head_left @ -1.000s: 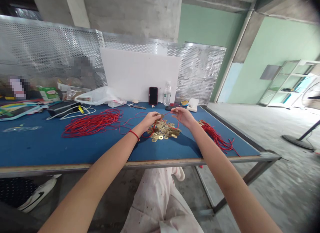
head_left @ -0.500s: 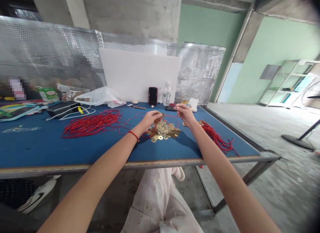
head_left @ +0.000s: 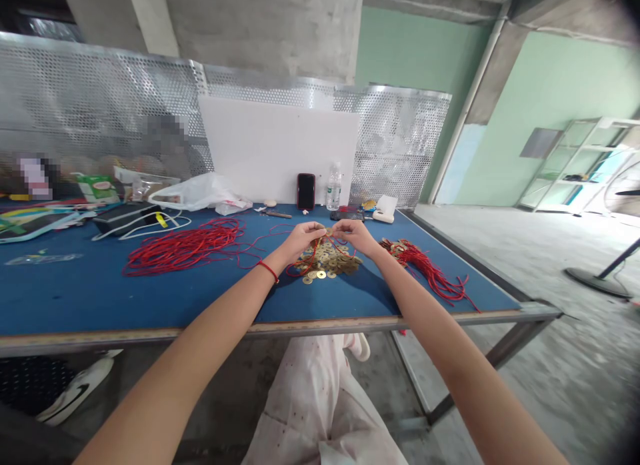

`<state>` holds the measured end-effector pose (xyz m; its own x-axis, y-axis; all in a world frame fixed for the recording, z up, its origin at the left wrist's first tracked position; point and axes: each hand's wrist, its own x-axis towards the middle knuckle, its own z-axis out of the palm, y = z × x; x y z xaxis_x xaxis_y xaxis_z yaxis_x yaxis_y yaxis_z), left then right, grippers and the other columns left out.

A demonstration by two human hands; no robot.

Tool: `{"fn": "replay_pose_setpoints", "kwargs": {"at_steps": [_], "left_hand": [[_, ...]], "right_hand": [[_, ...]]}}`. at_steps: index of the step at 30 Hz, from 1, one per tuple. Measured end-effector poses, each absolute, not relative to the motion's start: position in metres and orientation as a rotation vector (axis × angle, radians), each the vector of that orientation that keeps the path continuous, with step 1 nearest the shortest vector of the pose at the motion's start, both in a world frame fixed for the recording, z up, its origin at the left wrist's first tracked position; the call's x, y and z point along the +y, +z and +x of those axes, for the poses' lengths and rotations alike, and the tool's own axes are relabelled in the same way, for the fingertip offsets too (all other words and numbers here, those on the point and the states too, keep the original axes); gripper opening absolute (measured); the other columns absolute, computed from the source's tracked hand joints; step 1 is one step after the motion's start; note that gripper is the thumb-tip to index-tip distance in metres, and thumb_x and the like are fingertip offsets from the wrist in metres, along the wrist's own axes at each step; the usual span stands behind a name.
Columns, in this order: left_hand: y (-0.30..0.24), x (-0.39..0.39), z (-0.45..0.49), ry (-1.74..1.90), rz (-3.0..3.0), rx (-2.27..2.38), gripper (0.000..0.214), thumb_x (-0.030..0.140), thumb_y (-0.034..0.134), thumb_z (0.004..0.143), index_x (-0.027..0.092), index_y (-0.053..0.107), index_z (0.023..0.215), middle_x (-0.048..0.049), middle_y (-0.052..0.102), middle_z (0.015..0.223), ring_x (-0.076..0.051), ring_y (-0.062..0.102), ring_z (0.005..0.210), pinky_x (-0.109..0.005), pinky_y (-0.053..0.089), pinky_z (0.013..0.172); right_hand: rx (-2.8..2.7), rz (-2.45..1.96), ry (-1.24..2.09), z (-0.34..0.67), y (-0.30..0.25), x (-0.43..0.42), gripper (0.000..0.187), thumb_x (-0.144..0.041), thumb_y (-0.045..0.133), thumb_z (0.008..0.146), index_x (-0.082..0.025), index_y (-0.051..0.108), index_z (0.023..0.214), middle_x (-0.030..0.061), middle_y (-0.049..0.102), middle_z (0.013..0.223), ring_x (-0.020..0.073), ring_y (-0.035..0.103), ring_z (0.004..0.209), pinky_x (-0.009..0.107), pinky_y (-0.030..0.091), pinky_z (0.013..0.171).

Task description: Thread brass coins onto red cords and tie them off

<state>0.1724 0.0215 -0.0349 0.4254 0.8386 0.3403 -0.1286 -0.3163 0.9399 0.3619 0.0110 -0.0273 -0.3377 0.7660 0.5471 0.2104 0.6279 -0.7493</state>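
Above a pile of brass-coloured coins with holes (head_left: 327, 262), my two hands meet almost fingertip to fingertip. My left hand (head_left: 304, 240), with a red cord bracelet (head_left: 269, 270) at its wrist, pinches a coin (head_left: 329, 232) that has red cord (head_left: 314, 250) hanging from it. Close by on the right, the fingers of my right hand (head_left: 356, 234) are pinched together at the coin, on the red cord; the fingertips partly hide it. Loops of that cord drape over the pile.
To the left lies a large bundle of red cords (head_left: 185, 248). Red cords with coins at one end (head_left: 433, 272) lie on the right. Behind stand a phone (head_left: 306, 192) and a plastic bottle (head_left: 333, 187). A white bag (head_left: 193, 193) and a black box (head_left: 125, 217) are farther left.
My right hand has come down and left, from apart with the cord stretched out to right beside my left hand at the coin. My left hand has barely moved.
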Motion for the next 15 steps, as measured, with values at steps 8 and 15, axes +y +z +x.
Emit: {"fn": "replay_pose_setpoints", "kwargs": {"at_steps": [8, 15], "left_hand": [[-0.0347, 0.0211, 0.1719, 1.085, 1.587, 0.626, 0.031, 0.039, 0.074, 0.064, 0.014, 0.065, 0.078, -0.001, 0.058, 0.071, -0.01, 0.049, 0.061, -0.023, 0.035, 0.058], [-0.0339, 0.0178, 0.1736, 1.096, 1.581, 0.658, 0.032, 0.04, 0.075, 0.062, 0.013, 0.065, 0.077, -0.0017, 0.06, 0.071, -0.011, 0.051, 0.062, -0.024, 0.037, 0.059]], "right_hand": [[-1.853, -0.774, 0.658, 0.3627, -0.0234, 0.0068, 0.017, -0.033, 0.066, 0.072, -0.017, 0.065, 0.074, 0.001, 0.063, 0.073, 0.0131, 0.053, 0.07, 0.026, 0.041, 0.07], [-1.809, -0.802, 0.717, 0.3585, -0.0255, 0.0071, 0.017, -0.033, 0.067, 0.069, -0.017, 0.065, 0.074, 0.0004, 0.063, 0.073, 0.0116, 0.052, 0.067, 0.023, 0.04, 0.065]]}}
